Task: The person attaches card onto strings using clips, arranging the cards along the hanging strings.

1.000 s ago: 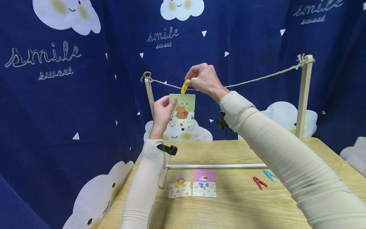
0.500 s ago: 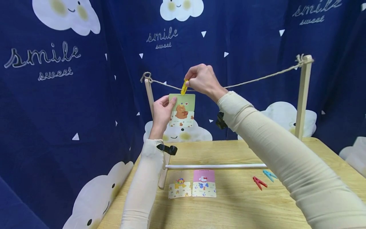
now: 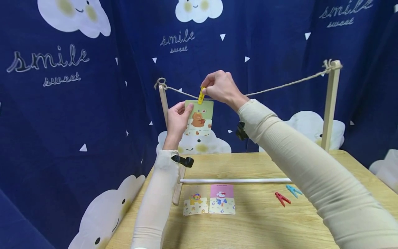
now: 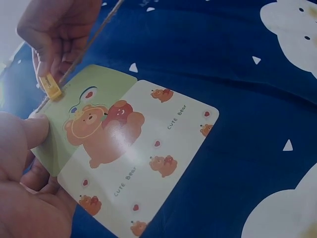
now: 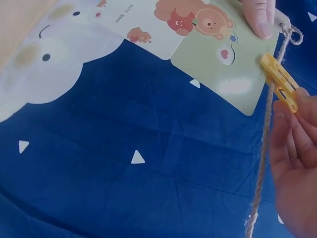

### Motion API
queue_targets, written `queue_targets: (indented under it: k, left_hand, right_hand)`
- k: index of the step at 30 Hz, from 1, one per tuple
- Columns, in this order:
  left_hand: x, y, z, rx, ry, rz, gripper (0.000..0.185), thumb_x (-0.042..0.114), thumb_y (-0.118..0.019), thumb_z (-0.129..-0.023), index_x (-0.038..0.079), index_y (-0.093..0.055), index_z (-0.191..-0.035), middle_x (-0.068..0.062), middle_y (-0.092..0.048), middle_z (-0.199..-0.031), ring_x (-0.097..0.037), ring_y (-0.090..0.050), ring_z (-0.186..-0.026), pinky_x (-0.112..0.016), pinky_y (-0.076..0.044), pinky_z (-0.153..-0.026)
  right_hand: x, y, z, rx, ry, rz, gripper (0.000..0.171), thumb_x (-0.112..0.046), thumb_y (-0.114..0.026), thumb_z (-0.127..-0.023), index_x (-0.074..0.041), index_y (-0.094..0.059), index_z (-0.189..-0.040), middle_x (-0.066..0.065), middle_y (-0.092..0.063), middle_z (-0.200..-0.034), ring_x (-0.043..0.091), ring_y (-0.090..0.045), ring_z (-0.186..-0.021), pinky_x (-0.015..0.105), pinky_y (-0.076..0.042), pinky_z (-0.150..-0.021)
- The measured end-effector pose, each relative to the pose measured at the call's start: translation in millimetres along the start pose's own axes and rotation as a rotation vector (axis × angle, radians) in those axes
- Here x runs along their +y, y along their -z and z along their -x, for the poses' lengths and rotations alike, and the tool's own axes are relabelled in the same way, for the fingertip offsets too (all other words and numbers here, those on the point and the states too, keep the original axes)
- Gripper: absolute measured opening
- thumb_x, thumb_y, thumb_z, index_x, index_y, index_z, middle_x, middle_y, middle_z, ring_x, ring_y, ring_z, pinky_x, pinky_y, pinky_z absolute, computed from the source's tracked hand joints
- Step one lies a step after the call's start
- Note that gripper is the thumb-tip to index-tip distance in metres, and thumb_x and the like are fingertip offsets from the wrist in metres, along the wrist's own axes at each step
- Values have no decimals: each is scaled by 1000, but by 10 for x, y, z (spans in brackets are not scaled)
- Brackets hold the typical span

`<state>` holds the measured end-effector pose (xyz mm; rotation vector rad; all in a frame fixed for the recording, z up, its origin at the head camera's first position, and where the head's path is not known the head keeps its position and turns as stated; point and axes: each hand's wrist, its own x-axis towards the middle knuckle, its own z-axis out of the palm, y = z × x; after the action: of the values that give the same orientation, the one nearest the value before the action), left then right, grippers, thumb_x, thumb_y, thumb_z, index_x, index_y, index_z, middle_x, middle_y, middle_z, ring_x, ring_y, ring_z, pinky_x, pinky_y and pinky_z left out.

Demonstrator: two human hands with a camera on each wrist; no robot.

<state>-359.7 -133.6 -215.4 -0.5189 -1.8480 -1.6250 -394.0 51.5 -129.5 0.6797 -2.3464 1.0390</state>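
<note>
The dark blue curtain (image 3: pixel 93 114) carries the white script "smile" with a smaller "sweet" beneath it, printed three times across the head view, the rightmost cut off at the top edge. The bear card (image 4: pixel 133 153) reads "CUTE Bear" twice in small brown letters. The pink card (image 3: pixel 222 204) on the table has a top line too small to read, perhaps a similar title.

Head cam sits up high, looking forward and a bit down over the table (image 3: pixel 255 221) at the string (image 3: pixel 280 85) stretched between two posts. The left wrist cam is really close, looking up along the card (image 4: pixel 133 153) toward the yellow peg (image 4: pixel 50 85). The right wrist cam, just as close, faces the same card (image 5: pixel 198 34), peg (image 5: pixel 280 82) and string (image 5: pixel 262 163) from the other side.
</note>
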Motion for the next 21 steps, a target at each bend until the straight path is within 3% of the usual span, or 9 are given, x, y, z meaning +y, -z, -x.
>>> queue_targets:
  k: [10,15,21]
  left_hand:
    - [3,-24,1,-6,1,-4,24,11,-67,-102,-10,-71,-113,-27,-73,-101,-19,-63,-80,-20,-48,-67]
    - [-177,-34,-89,1,-3,-5,27,14,-67,-102,-8,-72,-115,-29,-72,-102,-18,-62,-79,-20,-46,-65]
    - [-328,-22,-151,-1,-4,4,30,25,-71,-100,-1,-74,-115,-21,-74,-98,-13,-63,-78,-22,-48,-66]
  right_hand:
    - [42,3,17,-38,-28,-9,24,-25,-71,-92,-11,-77,-111,1,-74,-101,18,-66,-95,33,-57,-85]
    - [39,0,18,-53,-30,-12,26,-27,-70,-95,-11,-76,-115,2,-74,-106,17,-66,-97,35,-57,-89]
    - [39,2,25,-67,-22,-15,30,-27,-68,-96,-9,-74,-121,3,-74,-111,18,-67,-99,36,-57,-91]
